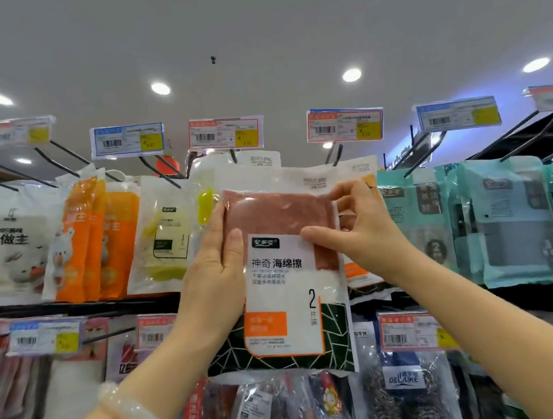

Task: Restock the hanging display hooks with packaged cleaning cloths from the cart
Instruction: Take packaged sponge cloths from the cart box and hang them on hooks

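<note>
A packaged cleaning cloth [286, 277], pinkish-brown with a white label and a dark patterned base, is held up against the top row of hanging hooks. My left hand [216, 271] grips its left edge, thumb on the front. My right hand [356, 227] holds its right side, thumb on the label and fingers at the upper right corner. Its top edge lies over similar white-topped packs hanging on a black hook [337, 154] under a red price tag [344, 124]. Whether the pack is threaded on a hook is hidden. The cart is out of view.
Orange packs [99, 239] and white packs [1, 254] hang to the left, teal packs [510, 220] to the right. A lower row holds steel scourers [407, 397] and more packs with price tags [413, 331]. Bare black hooks [529, 142] jut out at upper right.
</note>
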`<state>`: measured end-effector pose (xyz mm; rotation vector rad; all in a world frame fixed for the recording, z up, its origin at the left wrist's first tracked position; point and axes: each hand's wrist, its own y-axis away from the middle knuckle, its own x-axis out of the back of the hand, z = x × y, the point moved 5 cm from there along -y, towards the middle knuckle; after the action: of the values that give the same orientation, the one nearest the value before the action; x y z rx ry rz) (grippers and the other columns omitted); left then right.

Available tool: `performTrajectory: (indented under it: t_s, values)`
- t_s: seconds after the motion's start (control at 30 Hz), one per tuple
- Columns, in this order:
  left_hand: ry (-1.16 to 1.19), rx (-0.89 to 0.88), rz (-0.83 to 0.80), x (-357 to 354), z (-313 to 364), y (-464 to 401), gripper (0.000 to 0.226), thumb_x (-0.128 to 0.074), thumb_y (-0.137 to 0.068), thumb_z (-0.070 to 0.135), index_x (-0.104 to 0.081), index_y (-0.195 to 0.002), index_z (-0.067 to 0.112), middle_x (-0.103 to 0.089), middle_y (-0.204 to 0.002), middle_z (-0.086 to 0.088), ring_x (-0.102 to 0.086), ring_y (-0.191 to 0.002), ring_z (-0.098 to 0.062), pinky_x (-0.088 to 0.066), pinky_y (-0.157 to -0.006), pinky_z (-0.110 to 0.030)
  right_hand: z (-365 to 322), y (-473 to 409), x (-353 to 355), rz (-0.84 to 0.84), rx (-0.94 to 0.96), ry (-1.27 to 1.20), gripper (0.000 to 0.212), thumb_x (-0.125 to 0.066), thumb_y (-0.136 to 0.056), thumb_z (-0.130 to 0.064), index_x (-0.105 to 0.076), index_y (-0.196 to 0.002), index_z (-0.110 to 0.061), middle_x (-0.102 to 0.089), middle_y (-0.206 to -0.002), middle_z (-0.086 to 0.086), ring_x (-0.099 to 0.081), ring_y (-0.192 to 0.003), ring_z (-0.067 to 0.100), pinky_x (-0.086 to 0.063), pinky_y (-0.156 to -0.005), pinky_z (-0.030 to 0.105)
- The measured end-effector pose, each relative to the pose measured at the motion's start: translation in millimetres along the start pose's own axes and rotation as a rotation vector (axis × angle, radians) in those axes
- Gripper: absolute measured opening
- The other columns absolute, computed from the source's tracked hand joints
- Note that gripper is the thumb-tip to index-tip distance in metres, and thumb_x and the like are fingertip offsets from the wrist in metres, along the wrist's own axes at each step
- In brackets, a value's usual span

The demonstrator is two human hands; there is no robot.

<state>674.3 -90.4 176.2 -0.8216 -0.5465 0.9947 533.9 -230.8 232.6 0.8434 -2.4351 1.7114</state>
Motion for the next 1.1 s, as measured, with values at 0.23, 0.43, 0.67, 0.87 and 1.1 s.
performTrajectory:
  t_s: [0.23, 0.43, 0.67, 0.87, 1.1]
  values:
    - [0.092, 0.056, -0.158, -23, 2, 5, 0.058, -0.048, -0.078, 0.062, -0.017, -0.125, 0.076, -0.047, -0.14, 0.016, -0.051, -0.125, -0.017, -0.042, -0.103, -0.05, 14, 2, 13, -0.141, -0.15, -0.38, 0.061, -0.082, -0.057, -0.013, -0.056, -0.108, -0.031, -0.057, -0.116, 0.006, -0.066, -0.097, 0.023, -0.058, -0.072, 0.029]
    - [0.112, 0.153, -0.126, -17, -8, 3, 0.079, -0.063, -0.077, 0.058, -0.02, -0.143, 0.052, -0.064, -0.116, 0.006, -0.07, -0.09, -0.017, -0.057, -0.081, -0.044, 23, -4, 41, -0.063, -0.188, -0.553, 0.069, -0.078, -0.053, -0.008, -0.056, -0.115, -0.026, -0.055, -0.119, 0.009, -0.069, -0.08, 0.019, -0.06, -0.07, 0.038]
    - [0.023, 0.144, -0.065, 2, -19, -5, 0.1, -0.081, -0.071, 0.016, -0.022, -0.147, 0.038, -0.055, -0.131, 0.001, -0.065, -0.099, -0.023, -0.056, -0.084, -0.044, 34, -21, 65, 0.005, -0.211, -0.595, 0.084, -0.079, -0.053, -0.004, -0.049, -0.128, -0.026, -0.053, -0.125, 0.01, -0.064, -0.09, 0.029, -0.053, -0.086, 0.047]
    - [0.021, 0.116, -0.058, 0, -22, -3, 0.098, -0.081, -0.071, 0.016, -0.023, -0.147, 0.039, -0.059, -0.114, 0.014, -0.068, -0.076, -0.002, -0.05, -0.054, -0.013, 28, -35, 65, 0.055, -0.194, -0.563, 0.092, -0.077, -0.051, -0.005, -0.044, -0.135, -0.02, -0.046, -0.128, 0.007, -0.067, -0.084, 0.023, -0.059, -0.062, 0.029]
    - [0.006, 0.113, -0.06, 8, -24, -6, 0.101, -0.081, -0.071, 0.016, -0.02, -0.147, 0.042, -0.061, -0.122, 0.003, -0.07, -0.087, -0.018, -0.058, -0.075, -0.04, 36, -40, 70, 0.06, -0.263, -0.527, 0.097, -0.077, -0.055, -0.005, -0.035, -0.142, -0.017, -0.049, -0.127, 0.011, -0.066, -0.099, 0.032, -0.06, -0.074, 0.036]
